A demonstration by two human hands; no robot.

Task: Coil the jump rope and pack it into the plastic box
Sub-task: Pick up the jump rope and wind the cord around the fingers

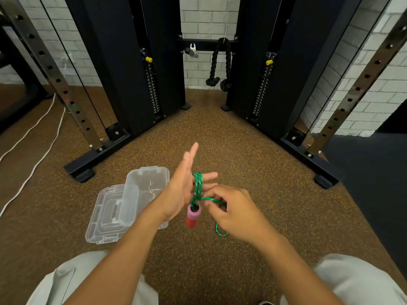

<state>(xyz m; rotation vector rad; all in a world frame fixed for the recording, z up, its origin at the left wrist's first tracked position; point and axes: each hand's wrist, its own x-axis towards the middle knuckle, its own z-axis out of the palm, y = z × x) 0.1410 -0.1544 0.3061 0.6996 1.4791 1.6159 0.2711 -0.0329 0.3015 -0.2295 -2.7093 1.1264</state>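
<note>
A green braided jump rope (pixel 198 186) is wound in a few turns around the spread fingers of my left hand (pixel 179 188), which is held flat and upright. A red foam handle (pixel 192 217) hangs from the coil below that palm. My right hand (pixel 233 213) pinches the free length of rope just right of the coil, and a short loop of rope shows under its fingers. The clear plastic box (pixel 147 183) stands open on the floor to the left of my left wrist, with its clear lid (pixel 110 216) lying beside it. The second handle is hidden.
I sit on brown speckled rubber flooring with my knees at the bottom corners. Black cable-machine columns (pixel 132 62) and their base feet (pixel 83 168) flank the floor on both sides. A white cord (pixel 33 150) trails at far left. A black rope attachment (pixel 220 67) hangs at the back.
</note>
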